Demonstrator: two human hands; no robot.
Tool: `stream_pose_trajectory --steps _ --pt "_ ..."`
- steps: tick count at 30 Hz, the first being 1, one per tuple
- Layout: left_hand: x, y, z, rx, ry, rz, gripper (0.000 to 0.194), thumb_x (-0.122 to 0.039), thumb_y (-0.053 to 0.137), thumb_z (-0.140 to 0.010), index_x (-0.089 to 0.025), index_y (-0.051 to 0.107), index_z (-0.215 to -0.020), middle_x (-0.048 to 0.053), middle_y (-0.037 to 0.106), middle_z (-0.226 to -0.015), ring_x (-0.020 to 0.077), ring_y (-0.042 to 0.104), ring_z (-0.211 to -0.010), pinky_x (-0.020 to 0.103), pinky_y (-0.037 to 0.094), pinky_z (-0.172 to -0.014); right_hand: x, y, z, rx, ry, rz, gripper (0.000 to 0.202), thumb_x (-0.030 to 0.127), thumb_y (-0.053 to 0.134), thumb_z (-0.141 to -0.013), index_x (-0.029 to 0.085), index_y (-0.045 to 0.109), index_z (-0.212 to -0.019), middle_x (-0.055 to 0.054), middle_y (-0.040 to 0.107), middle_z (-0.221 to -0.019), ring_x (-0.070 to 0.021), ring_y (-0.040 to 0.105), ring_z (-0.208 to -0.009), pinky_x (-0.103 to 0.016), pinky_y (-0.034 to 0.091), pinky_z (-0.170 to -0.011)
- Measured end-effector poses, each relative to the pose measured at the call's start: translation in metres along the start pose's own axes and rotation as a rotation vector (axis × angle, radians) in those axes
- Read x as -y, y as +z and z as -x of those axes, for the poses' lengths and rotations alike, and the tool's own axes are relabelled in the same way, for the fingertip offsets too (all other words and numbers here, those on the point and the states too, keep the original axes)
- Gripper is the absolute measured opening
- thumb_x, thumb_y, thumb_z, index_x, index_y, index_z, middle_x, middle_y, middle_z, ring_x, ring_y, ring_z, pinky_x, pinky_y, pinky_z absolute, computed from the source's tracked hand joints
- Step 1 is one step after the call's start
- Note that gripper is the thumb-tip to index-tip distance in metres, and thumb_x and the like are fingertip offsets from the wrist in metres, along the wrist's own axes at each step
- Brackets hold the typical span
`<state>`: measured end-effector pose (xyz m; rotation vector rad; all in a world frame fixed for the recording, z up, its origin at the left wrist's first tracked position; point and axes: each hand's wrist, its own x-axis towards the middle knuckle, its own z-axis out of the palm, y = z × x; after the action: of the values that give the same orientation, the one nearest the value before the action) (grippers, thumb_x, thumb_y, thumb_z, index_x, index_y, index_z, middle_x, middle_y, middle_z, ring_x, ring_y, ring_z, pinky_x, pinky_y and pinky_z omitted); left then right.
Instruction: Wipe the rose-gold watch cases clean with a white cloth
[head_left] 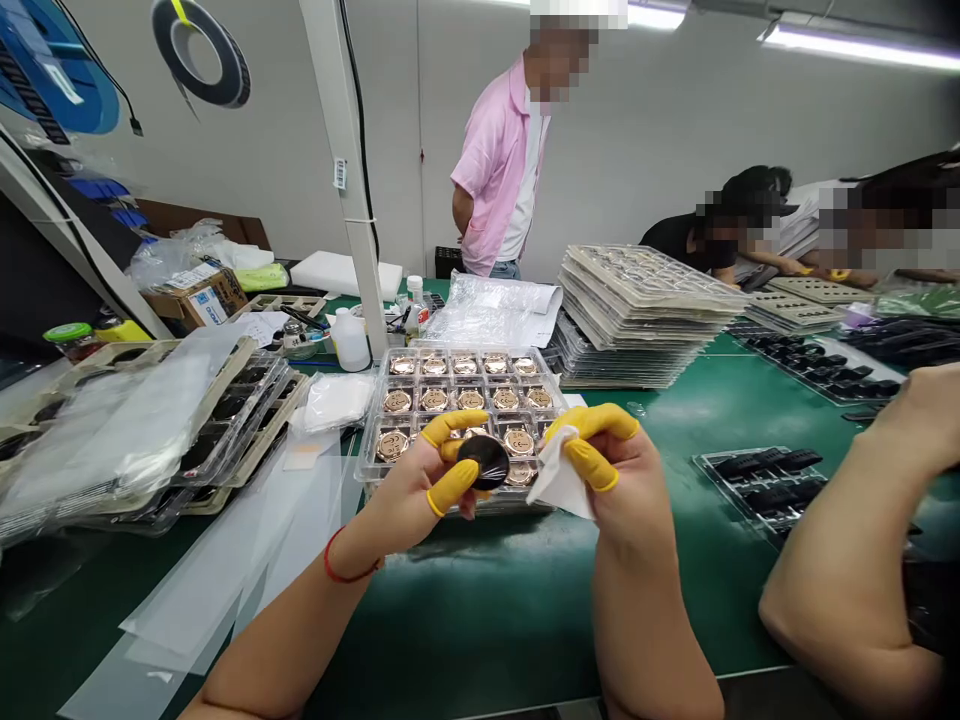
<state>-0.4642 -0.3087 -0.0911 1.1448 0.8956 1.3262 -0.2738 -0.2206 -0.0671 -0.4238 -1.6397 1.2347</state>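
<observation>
Left forearm and right forearm reach up from the bottom edge. Left hand pinches a black disc near the clear tray's front edge, glossy side camera-ward, roughly round so no real long axis. Right hand's gripping a white cloth, fingertips bent.

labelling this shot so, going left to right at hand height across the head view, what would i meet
Stacked trays, left hand, black disc, white wipe, right hand, clear tray of black pieces, another person's bare arm.
</observation>
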Motion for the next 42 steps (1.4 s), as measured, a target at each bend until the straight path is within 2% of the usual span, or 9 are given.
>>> stream_pose_trajectory --steps 4,7,14,20,28,30,36,40,42 --pt "0.002 -0.004 0.005 -0.141 0.185 -0.324 0.039 -0.038 0.062 -0.090 -0.023 0.057 -0.126 0.007 0.066 -0.099 0.0154 0.063 -0.086 0.024 0.053 -0.077 -0.006 0.019 0.004 0.073 -0.029 0.041 0.013 0.032 0.069 -0.083 0.023 0.060 -0.080 -0.004 0.064 -0.086 -0.0176 0.063 -0.081 -0.032 0.055 -0.070" --pt "0.000 -0.002 0.007 -0.174 0.259 -0.435 0.029 -0.037 0.059 -0.091 -0.021 0.064 -0.114 0.008 0.067 -0.104 0.0163 0.063 -0.090 0.025 0.052 -0.082 -0.006 0.028 0.010 0.100 -0.062 0.223 0.018 0.026 0.064 -0.087 0.028 0.063 -0.105 -0.003 0.065 -0.092 -0.0171 0.062 -0.086 -0.032 0.053 -0.078" --pt "-0.018 -0.001 0.008 -0.087 0.167 -0.452 0.019 -0.034 0.070 -0.083 -0.019 0.075 -0.095 0.008 0.073 -0.094 0.0203 0.066 -0.088 0.028 0.052 -0.080 0.000 0.026 0.013 0.174 -0.400 0.421 0.037 0.010 0.059 -0.087 0.034 0.064 -0.113 -0.002 0.063 -0.088 -0.0186 0.056 -0.086 -0.036 0.048 -0.077" --pt "-0.011 -0.005 0.010 -0.182 0.567 -0.836 0.020 -0.020 0.061 -0.088 -0.026 0.074 -0.102 0.005 0.075 -0.100 0.0211 0.068 -0.095 0.038 0.047 -0.094 -0.009 0.034 0.013 0.196 -0.106 0.172 0.010 0.027 0.062 -0.089 0.030 0.071 -0.091 -0.002 0.057 -0.083 -0.0174 0.054 -0.081 -0.035 0.048 -0.075" --pt "0.008 0.002 -0.003 -0.245 0.924 -1.147 0.027 -0.008 0.060 -0.085 -0.026 0.070 -0.103 0.002 0.076 -0.095 0.0181 0.069 -0.093 0.041 0.045 -0.099 -0.022 0.039 0.002 0.034 0.195 0.075 0.021 0.042 0.064 -0.086 0.022 0.072 -0.083 -0.002 0.058 -0.079 -0.0156 0.055 -0.075 -0.031 0.047 -0.070" --pt "0.011 0.005 -0.006 -0.237 0.888 -1.042 0.024 -0.010 0.062 -0.085 -0.025 0.071 -0.103 0.002 0.076 -0.095 0.0177 0.069 -0.093 0.039 0.047 -0.097 -0.023 0.032 -0.002 0.004 0.225 0.078 0.021 0.043 0.068 -0.082 0.022 0.072 -0.083 -0.002 0.060 -0.080 -0.0160 0.057 -0.076 -0.030 0.048 -0.071" --pt "0.008 0.014 -0.005 -0.090 0.420 -0.513 0.016 -0.024 0.069 -0.084 -0.019 0.074 -0.098 0.007 0.075 -0.096 0.0192 0.070 -0.089 0.026 0.057 -0.075 -0.011 0.011 0.003 -0.162 0.063 0.047 0.008 0.034 0.066 -0.086 0.029 0.071 -0.089 0.000 0.067 -0.087 -0.0153 0.060 -0.082 -0.030 0.049 -0.077" --pt "0.011 0.014 -0.004 -0.193 0.622 -0.822 0.013 -0.018 0.059 -0.087 -0.019 0.071 -0.083 0.003 0.073 -0.079 0.0162 0.068 -0.075 0.030 0.056 -0.079 0.000 0.025 0.013 0.099 -0.139 0.354 0.010 0.025 0.063 -0.088 0.030 0.071 -0.090 -0.001 0.062 -0.084 -0.0162 0.056 -0.080 -0.032 0.047 -0.073" --pt "0.015 0.013 -0.005 -0.311 0.798 -1.059 0.018 -0.012 0.054 -0.085 -0.018 0.065 -0.072 0.001 0.070 -0.070 0.0150 0.065 -0.069 0.036 0.054 -0.086 -0.002 0.036 0.015 0.085 -0.210 0.552 0.010 0.023 0.062 -0.088 0.027 0.070 -0.091 -0.002 0.061 -0.083 -0.0175 0.053 -0.081 -0.034 0.044 -0.074"
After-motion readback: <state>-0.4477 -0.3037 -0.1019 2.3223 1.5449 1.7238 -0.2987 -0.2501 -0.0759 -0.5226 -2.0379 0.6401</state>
